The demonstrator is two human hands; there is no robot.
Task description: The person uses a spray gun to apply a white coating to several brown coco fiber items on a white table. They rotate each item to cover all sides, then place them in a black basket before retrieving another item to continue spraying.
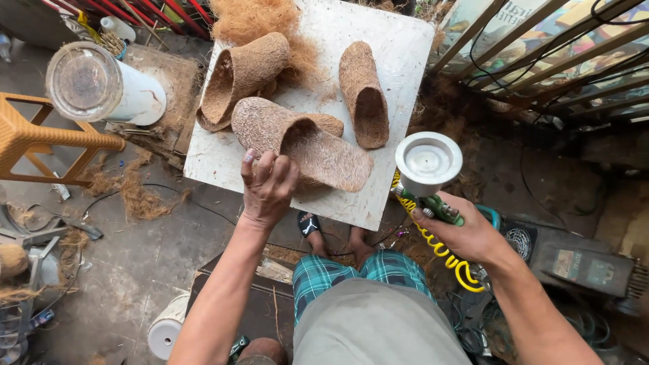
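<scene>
Three brown coir-fibre slippers lie on a white board [399, 47]. My left hand [268, 184] grips the heel end of the nearest slipper [318, 145]. A second slipper [238, 76] lies at the upper left, over a pile of loose fibre, and a third slipper [364, 91] lies at the right. My right hand [466, 233] holds a green spray gun [439, 206] with a white cup [428, 161] on top, just off the board's right corner. A yellow coiled hose [443, 255] hangs from the gun.
A white cylinder with a clear lid [101, 84] and an orange wicker stool [40, 138] stand at the left. Loose fibre litters the concrete floor [145, 196]. Metal bars [541, 61] rise at the upper right. A dark machine [581, 267] sits at the right, a white bucket [165, 331] below.
</scene>
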